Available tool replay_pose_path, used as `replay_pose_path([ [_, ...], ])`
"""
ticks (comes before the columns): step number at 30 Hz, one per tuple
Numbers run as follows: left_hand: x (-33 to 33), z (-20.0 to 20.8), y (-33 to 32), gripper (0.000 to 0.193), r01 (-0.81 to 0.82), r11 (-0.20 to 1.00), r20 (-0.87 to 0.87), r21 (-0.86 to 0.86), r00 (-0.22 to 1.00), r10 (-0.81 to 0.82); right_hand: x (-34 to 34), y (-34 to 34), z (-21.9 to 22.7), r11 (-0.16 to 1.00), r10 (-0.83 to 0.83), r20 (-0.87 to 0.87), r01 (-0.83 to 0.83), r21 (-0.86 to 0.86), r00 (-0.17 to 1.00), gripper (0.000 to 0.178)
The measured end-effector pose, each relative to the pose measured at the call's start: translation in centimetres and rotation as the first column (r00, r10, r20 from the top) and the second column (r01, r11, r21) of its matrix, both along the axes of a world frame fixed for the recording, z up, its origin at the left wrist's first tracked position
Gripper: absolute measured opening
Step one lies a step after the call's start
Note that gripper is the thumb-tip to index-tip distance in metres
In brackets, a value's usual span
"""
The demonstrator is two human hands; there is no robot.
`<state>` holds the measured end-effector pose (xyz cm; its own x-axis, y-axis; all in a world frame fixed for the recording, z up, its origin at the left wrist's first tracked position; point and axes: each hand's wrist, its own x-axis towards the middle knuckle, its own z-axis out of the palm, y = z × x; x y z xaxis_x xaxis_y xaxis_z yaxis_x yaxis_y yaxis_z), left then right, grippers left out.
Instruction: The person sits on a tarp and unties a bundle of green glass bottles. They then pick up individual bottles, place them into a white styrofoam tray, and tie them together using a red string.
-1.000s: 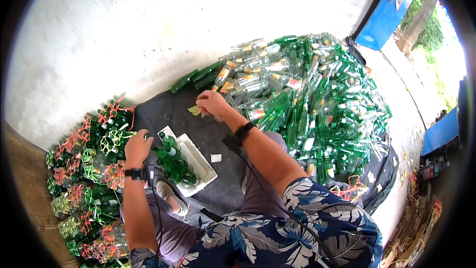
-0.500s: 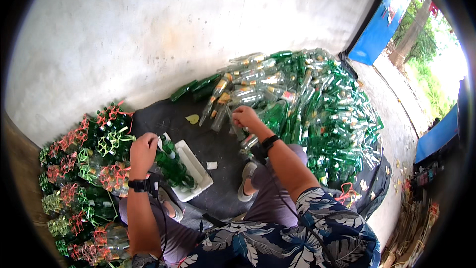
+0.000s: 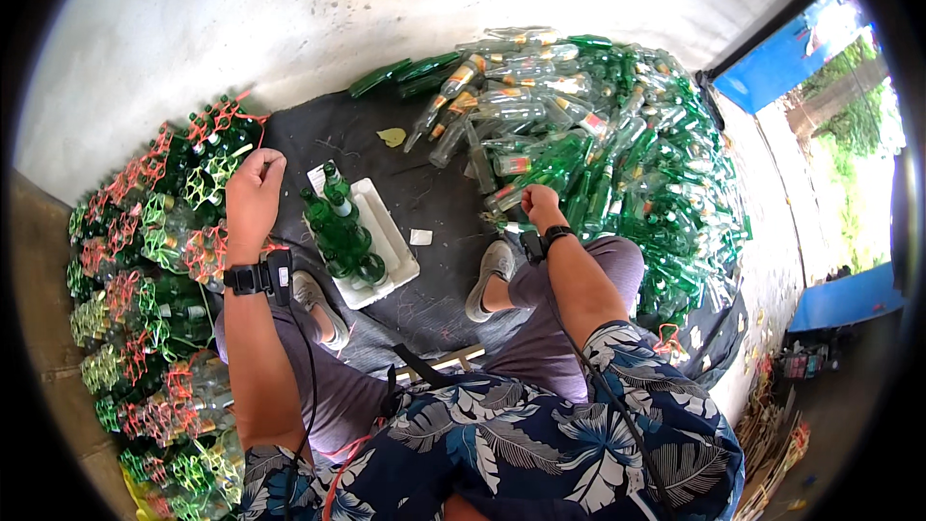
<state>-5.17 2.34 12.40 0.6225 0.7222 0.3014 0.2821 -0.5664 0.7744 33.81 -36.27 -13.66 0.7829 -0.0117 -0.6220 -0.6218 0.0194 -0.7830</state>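
Note:
My left hand (image 3: 253, 195) is raised between the white foam tray and the bundled bottles on the left. Its fingers are pinched together; whatever is in them, if anything, is too small to make out. Several green glass bottles (image 3: 334, 230) stand close together in the tray (image 3: 397, 256), between my feet. My right hand (image 3: 541, 203) is closed above the near left edge of a large heap of loose bottles (image 3: 627, 164). Its curled fingers hide what they hold, if anything. Clear and green bottles lie right beside it.
Bottle bundles tied with red and green cord (image 3: 159, 260) fill the left side. A black sheet (image 3: 318, 125) covers the floor, bearing a yellowish leaf (image 3: 392, 137) and a small white piece (image 3: 421, 237). A pale wall (image 3: 289, 19) rises behind; blue doors (image 3: 767, 68) stand at right.
My head view has tilted, so the scene sits higher. My left hand has drawn left from the tray, and my right hand has come right and nearer, along the heap's edge.

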Motion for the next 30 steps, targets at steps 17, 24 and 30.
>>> replay_pose_path([
  [17, 2.3, -0.8, 1.8, 0.014, -0.118, 0.986, -0.143, 0.114, 0.981, 0.134, 3.5, 2.0, -12.7, 0.969, -0.184, -0.283, 0.222, 0.106, 0.941, 0.012],
  [24, 2.8, -0.6, 1.7, 0.013, -0.152, 0.983, -0.206, 0.101, 0.964, 0.171, 8.1, 1.2, -17.0, 0.973, -0.164, -0.274, 0.2, 0.112, 0.948, 0.022],
  [30, 3.5, -0.9, 1.4, 0.01, -0.146, 0.983, -0.219, 0.115, 0.961, 0.168, 8.9, 2.7, -16.6, 0.993, -0.078, -0.224, 0.057, -0.1, 0.971, 0.019],
])
